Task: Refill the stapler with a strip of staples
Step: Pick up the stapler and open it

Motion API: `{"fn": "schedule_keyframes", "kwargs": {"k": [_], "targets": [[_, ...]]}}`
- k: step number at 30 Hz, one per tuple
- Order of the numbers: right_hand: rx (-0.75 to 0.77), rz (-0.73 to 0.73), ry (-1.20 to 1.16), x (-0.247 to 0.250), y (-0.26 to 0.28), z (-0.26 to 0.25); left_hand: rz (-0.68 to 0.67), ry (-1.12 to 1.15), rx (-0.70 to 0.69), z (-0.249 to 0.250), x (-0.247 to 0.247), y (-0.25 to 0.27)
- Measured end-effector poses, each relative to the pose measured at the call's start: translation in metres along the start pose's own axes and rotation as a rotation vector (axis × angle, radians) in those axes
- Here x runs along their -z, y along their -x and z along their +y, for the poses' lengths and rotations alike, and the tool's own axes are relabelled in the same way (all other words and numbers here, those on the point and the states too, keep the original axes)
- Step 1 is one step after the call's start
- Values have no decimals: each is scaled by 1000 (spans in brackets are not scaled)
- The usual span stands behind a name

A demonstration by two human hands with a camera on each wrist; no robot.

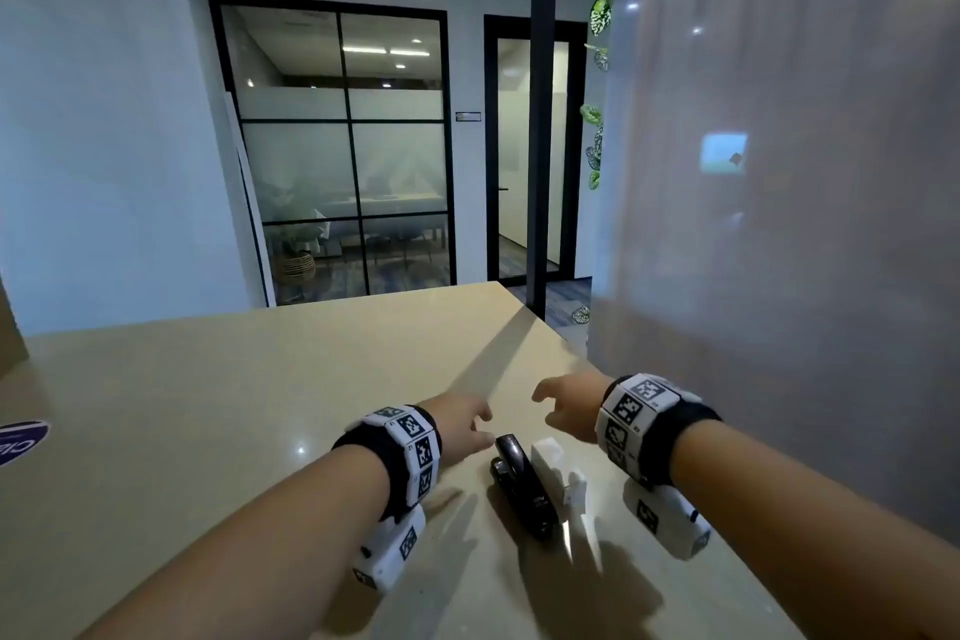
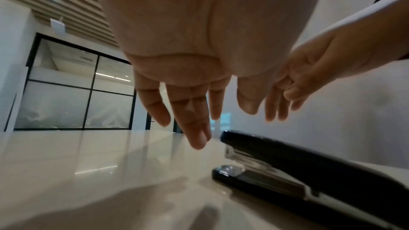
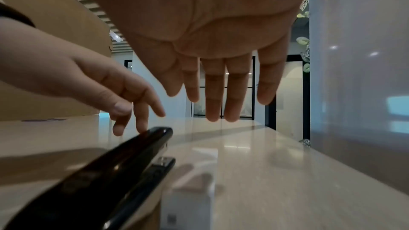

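The black stapler point(image 1: 523, 486) lies closed on the beige bench point(image 1: 208, 405), near the bench's near edge and toward its right side, its nose pointing away from the person. Just beside it on its right sits a small white box point(image 1: 556, 470), which I take for the staple box, though its label is too blurred to read.

The left hand point(image 1: 462, 426) hovers over the stapler's nose with its fingers loosely spread; from the right wrist view one fingertip point(image 3: 141, 128) seems to touch the top of the black cover, and nothing is gripped. The right hand point(image 1: 566, 405) hangs above the bench just beyond the white box, fingers straight and apart, holding nothing.

Both wrists wear black bands with white marker blocks point(image 1: 410, 452). Beyond the bench's far edge stands a glass partition with black frames point(image 1: 343, 151).
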State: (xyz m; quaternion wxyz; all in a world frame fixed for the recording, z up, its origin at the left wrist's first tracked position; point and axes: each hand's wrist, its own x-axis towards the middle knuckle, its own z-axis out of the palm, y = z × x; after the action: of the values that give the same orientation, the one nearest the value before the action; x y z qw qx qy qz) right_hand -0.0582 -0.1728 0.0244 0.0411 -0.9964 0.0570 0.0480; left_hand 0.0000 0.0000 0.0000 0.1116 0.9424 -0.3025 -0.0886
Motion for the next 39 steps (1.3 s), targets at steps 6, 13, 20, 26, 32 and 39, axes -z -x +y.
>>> {"fn": "schedule_keyframes", "kwargs": {"k": [6, 13, 20, 26, 32, 39], "targets": [[-17, -111, 0, -24, 0, 6, -45, 49, 62, 21, -27, -6], [6, -99, -9, -36, -2, 10, -25, 162, 130, 44, -49, -1], [58, -63, 21, -37, -1, 6, -144, -50, 73, 41, -33, 5], [104, -94, 36, -38, 2, -8, -212, -302, 21, 16, -24, 16], [201, -143, 30, -53, -1, -44, -246, -317, 12, -17, -14, 39], [288, -171, -13, -71, -9, -98, -240, -260, 109, -61, -8, 71]]}}
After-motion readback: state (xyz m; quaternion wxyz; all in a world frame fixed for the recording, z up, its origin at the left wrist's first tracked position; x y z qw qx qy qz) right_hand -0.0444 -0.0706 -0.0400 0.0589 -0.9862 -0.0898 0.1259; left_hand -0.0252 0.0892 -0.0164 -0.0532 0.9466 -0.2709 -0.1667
